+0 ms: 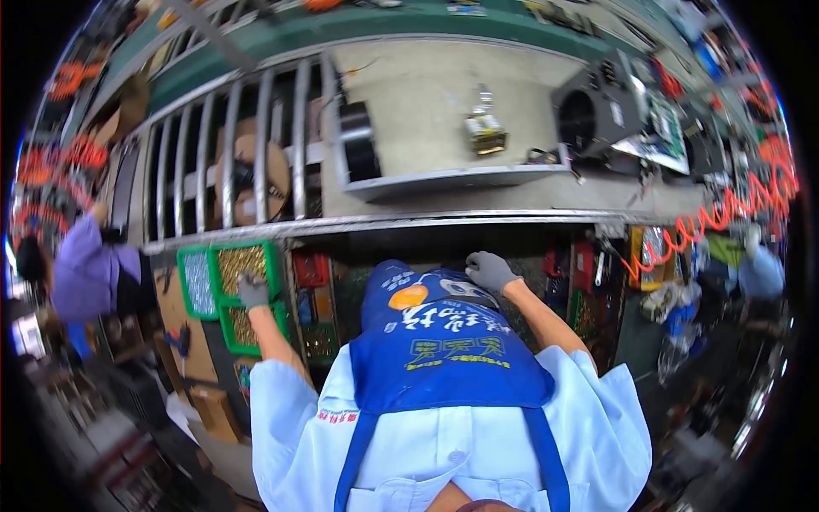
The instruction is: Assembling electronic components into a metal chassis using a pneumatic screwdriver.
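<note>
My left hand (253, 291), in a grey glove, reaches into a green bin (275, 256) of small brass-coloured fasteners (240, 263). Its fingers are bunched together and touch the pieces; what lies between them is too small to make out. In front of my blue apron (452, 367), just short of the bench edge, hovers my right hand (490, 271), also gloved in grey. The fingers there are curled in, and anything inside them is hidden. Silvery small parts (200, 283) fill the bin section on the left, beside the brass-coloured ones.
A metal box-shaped part (485, 135) sits on the pale bench panel (409, 94). Left of it are steel rollers (266, 145); to the right stands a dark grey housing (601, 111). A coiled orange hose (725, 218) hangs at right. Another person (90, 269) works at far left.
</note>
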A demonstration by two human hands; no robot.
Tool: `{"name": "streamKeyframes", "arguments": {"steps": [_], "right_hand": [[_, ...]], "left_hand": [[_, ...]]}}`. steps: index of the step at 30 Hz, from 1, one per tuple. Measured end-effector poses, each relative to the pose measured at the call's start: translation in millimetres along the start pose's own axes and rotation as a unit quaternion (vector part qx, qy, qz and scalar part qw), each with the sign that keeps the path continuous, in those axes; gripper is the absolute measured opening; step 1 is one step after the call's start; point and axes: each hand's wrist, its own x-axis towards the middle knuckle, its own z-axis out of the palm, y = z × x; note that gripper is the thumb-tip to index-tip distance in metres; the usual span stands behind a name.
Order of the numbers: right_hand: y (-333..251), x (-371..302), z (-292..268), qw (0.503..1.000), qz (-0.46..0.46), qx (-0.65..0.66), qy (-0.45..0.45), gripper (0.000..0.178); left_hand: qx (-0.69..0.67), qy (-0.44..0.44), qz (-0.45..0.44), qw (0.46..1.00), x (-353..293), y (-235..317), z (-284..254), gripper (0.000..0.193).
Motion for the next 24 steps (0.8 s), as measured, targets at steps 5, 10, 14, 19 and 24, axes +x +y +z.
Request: {"name": "streamKeyframes", "arguments": {"steps": [5,10,14,19,24], "right_hand": [[76,-22,-18,0.995,0.081,0.059,-0.004,0.032],[137,-45,-17,0.991,0.112,0.064,-0.03,0.034],[178,-41,-41,0.991,0.096,0.066,0.071,0.031],[294,-60,-130,0.913,0.169,-0.126,0.349,0.023],[419,-57,-156,0.909,0.404,-0.012,0.097,0.055]], "left_hand": [[0.091,-0.102,-0.117,0.984,-92,-64,120,0.027],[0.095,-0.246,-0.287,0.921,-154,-164,170,0.023],[0.107,-0.192,-0.297,0.929,-223,-212,221,0.024],[0.181,-0.321,-0.375,0.851,-255,-239,261,0.025],[0.312,-0.275,-0.306,0.856,-301,-241,268,0.023]]}}
